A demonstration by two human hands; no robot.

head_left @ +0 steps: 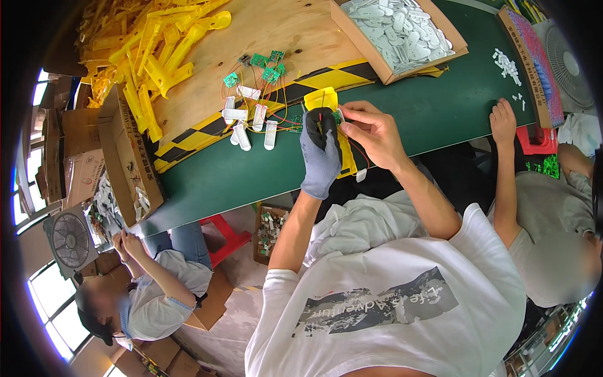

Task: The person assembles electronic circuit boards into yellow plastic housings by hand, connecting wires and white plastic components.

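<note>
My left hand (319,154) wears a grey-blue glove with black fingers, closed around a long yellow plastic housing (321,99) above the table's near edge. My bare right hand (377,135) meets it from the right, thumb and forefinger pinched at the housing's side. What sits between those fingertips is too small to make out. A red wire runs down from there to a small white piece (360,175) hanging by the housing's lower end. Left of my glove lie several white plastic cases (270,136), joined by thin red and yellow wires to green circuit boards (271,74).
Yellow housings (166,66) are heaped on a plywood board (251,31) edged with black-and-yellow tape. A cardboard box (460,50) of flat white parts stands at the back. Small white pieces (505,66) lie far right. Co-workers sit left and right; one's hand (502,122) rests at the table edge.
</note>
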